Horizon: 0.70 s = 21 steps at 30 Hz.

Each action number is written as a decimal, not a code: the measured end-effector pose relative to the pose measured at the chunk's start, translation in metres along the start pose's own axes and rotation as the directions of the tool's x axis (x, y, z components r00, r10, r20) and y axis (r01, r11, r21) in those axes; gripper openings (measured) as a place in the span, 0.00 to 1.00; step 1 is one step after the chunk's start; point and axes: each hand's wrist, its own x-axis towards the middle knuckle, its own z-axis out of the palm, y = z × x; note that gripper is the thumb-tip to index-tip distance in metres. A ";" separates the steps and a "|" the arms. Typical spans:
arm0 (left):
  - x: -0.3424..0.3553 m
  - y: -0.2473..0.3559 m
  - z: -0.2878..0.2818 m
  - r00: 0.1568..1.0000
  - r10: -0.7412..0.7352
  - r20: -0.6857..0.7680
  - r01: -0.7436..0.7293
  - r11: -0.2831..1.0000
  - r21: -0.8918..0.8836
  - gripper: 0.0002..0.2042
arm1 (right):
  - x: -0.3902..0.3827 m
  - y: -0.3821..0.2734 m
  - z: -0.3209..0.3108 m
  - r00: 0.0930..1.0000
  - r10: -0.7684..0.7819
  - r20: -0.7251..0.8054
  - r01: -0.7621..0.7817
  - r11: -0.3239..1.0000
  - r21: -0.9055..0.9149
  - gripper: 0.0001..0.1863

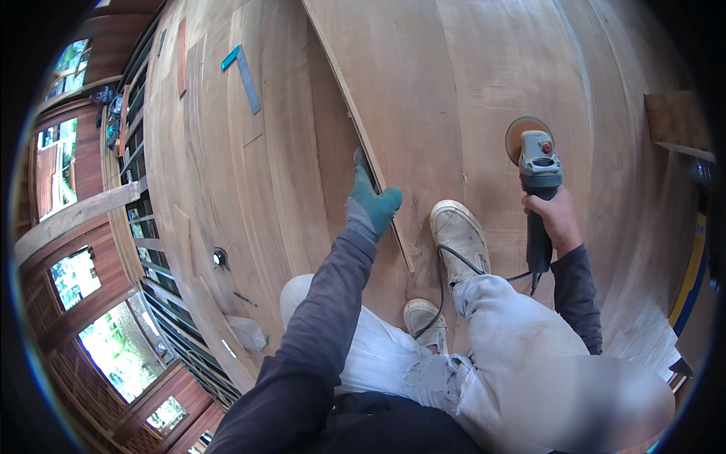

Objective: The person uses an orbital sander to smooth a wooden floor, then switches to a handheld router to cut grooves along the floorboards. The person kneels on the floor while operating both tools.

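My left hand point(375, 203), in a green-and-grey work glove, grips a long thin wooden board point(354, 113) near its lower end. The board stands on its edge, tilted, and runs away from me across the wooden floor. Bare, my right hand point(556, 217) is wrapped around the dark body of an angle grinder point(540, 170). A round brown disc point(522, 136) sits at the grinder's far end, over the floorboards. From the tool's rear a black cord point(441, 284) loops past my shoes.
A try square point(244, 76) with a teal handle lies on the wooden floor point(408, 68) at the far left. Closer are a tape measure point(219, 257) and a clear plastic bag point(247, 333). Open slats point(155, 257) edge the floor at left. A wooden beam point(678, 121) juts in at right.
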 end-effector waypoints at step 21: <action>0.017 -0.005 0.035 0.996 0.065 -0.069 -0.036 0.932 0.362 0.54 | -0.005 -0.004 0.011 0.999 0.010 0.041 -0.008 1.000 -0.030 0.18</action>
